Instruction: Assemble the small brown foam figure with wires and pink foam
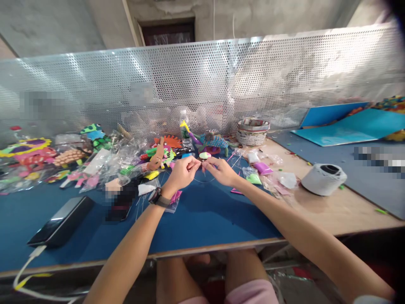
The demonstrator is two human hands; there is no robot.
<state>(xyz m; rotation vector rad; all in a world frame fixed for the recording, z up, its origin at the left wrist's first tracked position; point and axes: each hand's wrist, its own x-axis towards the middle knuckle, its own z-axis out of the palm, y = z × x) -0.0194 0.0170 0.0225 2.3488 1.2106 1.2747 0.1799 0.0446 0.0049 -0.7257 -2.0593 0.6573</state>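
Above the blue tabletop [202, 219], my left hand [183, 172] and my right hand [223, 171] meet with thumbs and fingers pinched together. Between the fingertips is a tiny brownish piece, too small and covered to name. A thin wire or thread [204, 182] curves in an arc below the two hands. Just behind the fingertips lies a small white and light-green piece [205, 156]. Left of my left hand are a brown soft toy shape [157, 155] and a yellow piece [152, 175]. Beyond my right hand are a green packet [253, 177] and a purple packet [263, 168].
A phone on a black block [61, 221] lies front left, with a white cable [19, 270]. Plastic bags and colourful animal figures crowd the back left. A bottle [185, 133], a basket [253, 131], and a white cone spool [324, 179] stand farther back and right, before a perforated metal screen [196, 80].
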